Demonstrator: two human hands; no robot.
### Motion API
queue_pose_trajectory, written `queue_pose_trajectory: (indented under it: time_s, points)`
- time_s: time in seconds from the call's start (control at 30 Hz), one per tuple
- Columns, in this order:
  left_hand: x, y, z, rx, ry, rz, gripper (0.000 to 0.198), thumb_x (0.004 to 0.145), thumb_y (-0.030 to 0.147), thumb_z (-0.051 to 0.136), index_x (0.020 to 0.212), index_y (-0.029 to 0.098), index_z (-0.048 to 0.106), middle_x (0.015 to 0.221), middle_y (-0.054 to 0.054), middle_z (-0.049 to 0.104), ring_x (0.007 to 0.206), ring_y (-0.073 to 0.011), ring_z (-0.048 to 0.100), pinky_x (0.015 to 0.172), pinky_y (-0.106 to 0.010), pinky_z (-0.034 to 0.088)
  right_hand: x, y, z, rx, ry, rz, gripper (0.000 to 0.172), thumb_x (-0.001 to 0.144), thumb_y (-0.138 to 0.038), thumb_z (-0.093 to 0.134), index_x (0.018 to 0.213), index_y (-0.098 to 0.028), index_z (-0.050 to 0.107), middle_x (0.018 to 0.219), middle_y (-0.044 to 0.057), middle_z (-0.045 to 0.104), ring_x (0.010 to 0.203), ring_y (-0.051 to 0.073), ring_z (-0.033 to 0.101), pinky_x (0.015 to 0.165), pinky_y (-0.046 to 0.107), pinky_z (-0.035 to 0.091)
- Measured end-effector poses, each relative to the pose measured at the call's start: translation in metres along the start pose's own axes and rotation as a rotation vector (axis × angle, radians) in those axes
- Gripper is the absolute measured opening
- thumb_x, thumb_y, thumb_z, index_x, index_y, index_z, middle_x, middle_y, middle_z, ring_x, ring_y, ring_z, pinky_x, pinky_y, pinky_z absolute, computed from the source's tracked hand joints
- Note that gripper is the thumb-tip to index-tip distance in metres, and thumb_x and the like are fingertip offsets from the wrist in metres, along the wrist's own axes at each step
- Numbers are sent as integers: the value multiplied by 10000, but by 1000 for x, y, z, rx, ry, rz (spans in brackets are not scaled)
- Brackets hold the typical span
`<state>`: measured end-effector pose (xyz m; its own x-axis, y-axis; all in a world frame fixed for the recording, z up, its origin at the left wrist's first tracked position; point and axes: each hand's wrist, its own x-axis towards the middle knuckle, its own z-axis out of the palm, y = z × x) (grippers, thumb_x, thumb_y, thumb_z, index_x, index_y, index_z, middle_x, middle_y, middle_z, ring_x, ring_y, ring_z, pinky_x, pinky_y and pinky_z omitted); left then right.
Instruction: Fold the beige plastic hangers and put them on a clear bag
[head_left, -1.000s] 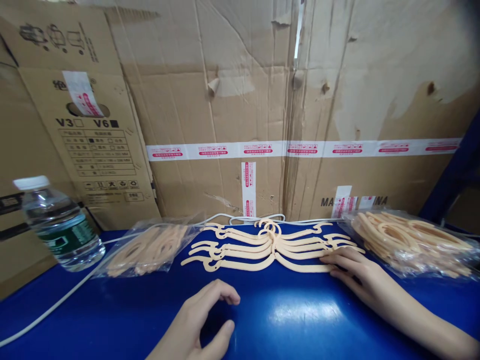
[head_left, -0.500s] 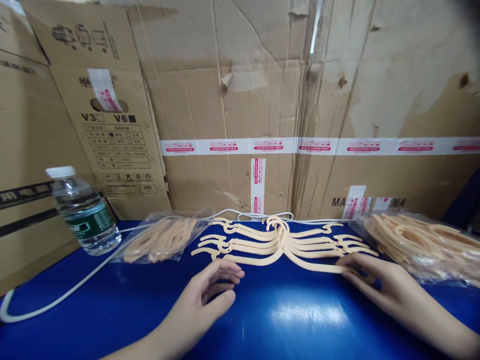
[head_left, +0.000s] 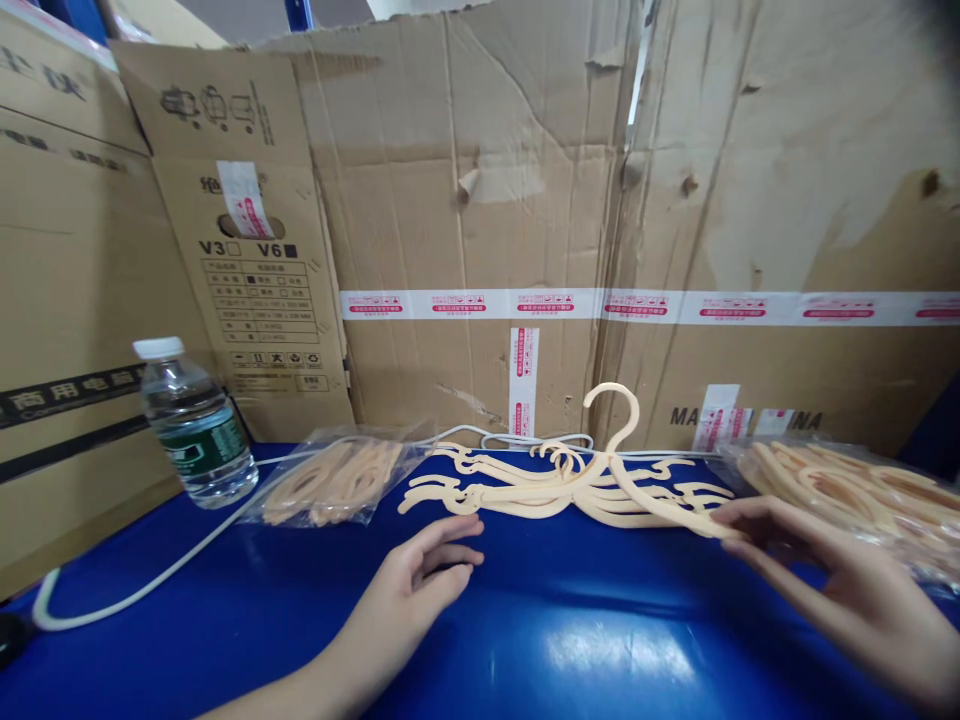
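Several peach plastic hangers [head_left: 525,485] lie spread on the blue table [head_left: 570,640] in front of the cardboard boxes. My right hand [head_left: 832,580] pinches the right arm end of one hanger [head_left: 637,470] and tilts it up, its hook standing above the others. My left hand [head_left: 420,585] rests on the table just before the left ends of the hangers, fingers loosely curled and apart, holding nothing.
A clear bag of hangers [head_left: 337,480] lies left of the pile and another bag [head_left: 847,490] lies at the right. A water bottle [head_left: 195,420] stands at the left. A white cable [head_left: 150,575] runs across the table. Taped cardboard boxes [head_left: 480,250] wall off the back.
My right hand has gripped one hanger's right end and lifted it, so its hook now stands up. My left hand moved slightly forward toward the pile. The view shifted left.
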<state>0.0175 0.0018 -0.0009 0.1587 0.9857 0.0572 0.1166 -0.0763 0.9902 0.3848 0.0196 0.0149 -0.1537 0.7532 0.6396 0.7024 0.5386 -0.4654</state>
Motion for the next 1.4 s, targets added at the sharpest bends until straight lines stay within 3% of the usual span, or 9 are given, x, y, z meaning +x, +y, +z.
queue_pose_trajectory:
  time_s: [0.13, 0.23, 0.37, 0.53, 0.7, 0.83, 0.93, 1.17, 1.4]
  points:
    - [0, 3, 3, -97, 75, -50, 564, 690, 405, 701, 1175, 175, 527, 1262, -149, 575, 994, -267, 639, 938, -426, 471, -2, -4, 5, -17, -27, -67, 250, 835, -443, 615, 957, -236, 685, 858, 48, 733, 735, 218, 707, 620, 266, 591]
    - [-2, 2, 6, -142, 107, -26, 752, 713, 433, 694, 1345, 193, 363, 1234, -142, 568, 952, -246, 638, 906, -410, 478, -5, -4, 7, -50, -34, -150, 212, 862, -395, 597, 993, -254, 684, 916, 42, 736, 794, 215, 710, 667, 263, 594]
    - [-7, -3, 8, -36, 27, 42, 792, 808, 443, 633, 1446, 251, 206, 1184, -98, 578, 800, -172, 587, 799, -353, 473, -10, -7, 12, -84, -39, -226, 162, 881, -340, 588, 1001, -265, 667, 959, 41, 729, 847, 205, 706, 720, 256, 590]
    - [-13, 2, 5, 201, -143, 77, 461, 926, 458, 472, 1347, 279, 416, 965, -20, 604, 710, -149, 476, 705, -295, 416, -15, -19, 16, -73, -75, -236, 143, 892, -300, 574, 984, -249, 671, 943, 49, 726, 831, 194, 705, 734, 243, 583]
    - [-13, 9, 3, 296, -122, 75, 344, 938, 463, 424, 1155, 257, 595, 844, -16, 627, 800, -189, 512, 744, -293, 382, -15, -30, 15, -52, -124, -213, 170, 905, -301, 551, 963, -238, 699, 945, 68, 725, 828, 205, 702, 742, 265, 580]
    - [-10, 7, 4, 220, -84, 32, 402, 904, 529, 453, 1129, 228, 595, 779, -6, 589, 594, -132, 401, 552, -246, 306, -12, -36, 14, -77, -145, -298, 231, 917, -227, 510, 1076, -250, 677, 952, 70, 714, 844, 205, 680, 724, 285, 577]
    - [-7, 6, 5, 182, -97, 28, 445, 882, 575, 461, 1099, 207, 588, 755, -2, 581, 527, -103, 325, 505, -235, 259, -13, -36, 11, -233, -162, -356, 270, 911, -207, 507, 1124, -265, 662, 952, 72, 712, 829, 219, 654, 709, 328, 563]
    - [-8, 8, 5, 221, -119, 46, 451, 880, 585, 448, 1068, 202, 592, 763, -14, 616, 512, -101, 393, 527, -239, 321, -22, -36, 8, -633, -77, -521, 418, 840, -22, 339, 1075, -149, 661, 991, 118, 736, 668, 212, 708, 526, 291, 552]
    - [-7, 6, 5, 223, -122, 56, 438, 904, 576, 427, 1101, 209, 564, 800, -14, 624, 523, -104, 445, 535, -236, 355, -20, -39, 9, -639, -54, -604, 399, 845, -39, 371, 1102, -150, 655, 1097, 153, 707, 880, 272, 720, 649, 349, 610]
